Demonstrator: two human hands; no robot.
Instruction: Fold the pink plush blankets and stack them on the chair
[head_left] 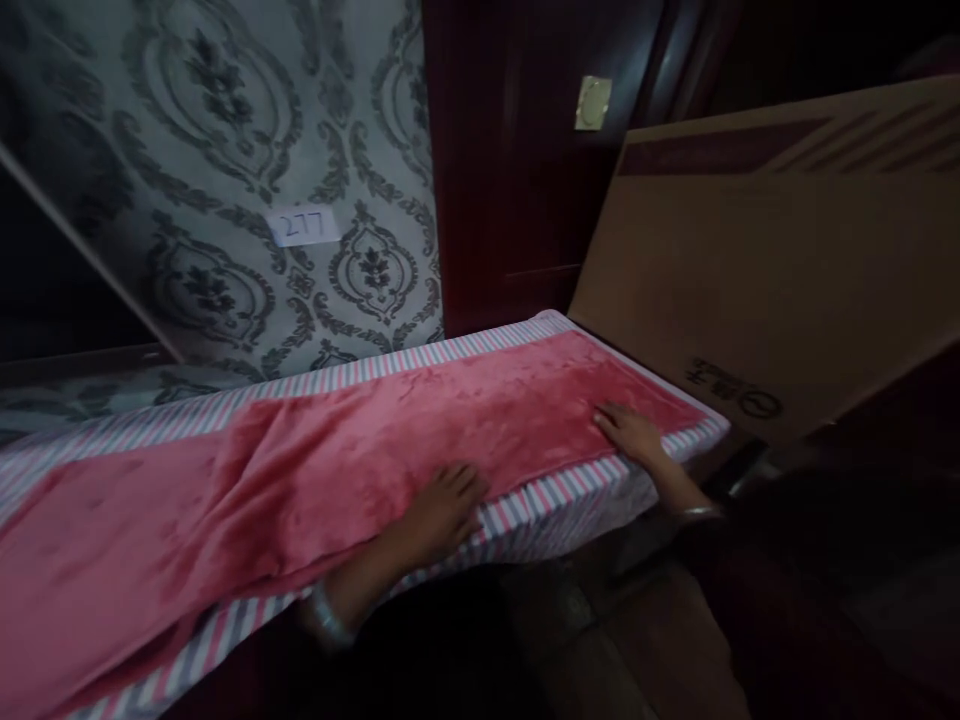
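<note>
A pink plush blanket (pixel 517 410) lies along a long, narrow surface covered by a striped cloth (pixel 547 503). The blanket is smooth toward the right and bunched into folds left of the middle. My left hand (pixel 448 508) rests on the blanket's near edge, palm down, with its fingers slightly bent. Farther right, my right hand (pixel 630 432) lies on the blanket close to its right end, fingers stretched out. Neither hand shows anything gripped, though the undersides of the fingers are hidden.
Behind the surface is a patterned wall (pixel 225 120) with a paper label (pixel 304 227) reading 277. A dark red door (pixel 510 180) stands beside it. A large cardboard box (pixel 787 260) leans at the right end. The floor (pixel 607 650) below is dim.
</note>
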